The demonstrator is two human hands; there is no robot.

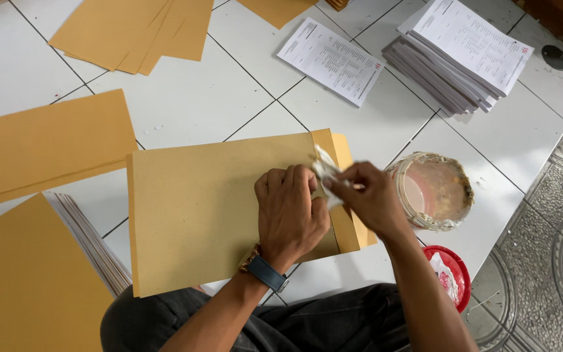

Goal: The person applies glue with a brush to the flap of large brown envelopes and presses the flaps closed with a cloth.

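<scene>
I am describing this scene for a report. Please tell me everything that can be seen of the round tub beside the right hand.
The round tub stands upright and open on the white tiled floor, just right of the right hand and apart from it. Its pale wall looks like plastic, its rim crusted with dried whitish paste. Inside is a pinkish-white smear. A red lid lies near it on the floor.

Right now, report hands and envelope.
Left hand flat on brown envelope. Right hand pinching white wad at the flap. Glue tub beside, nothing blocking.
</scene>
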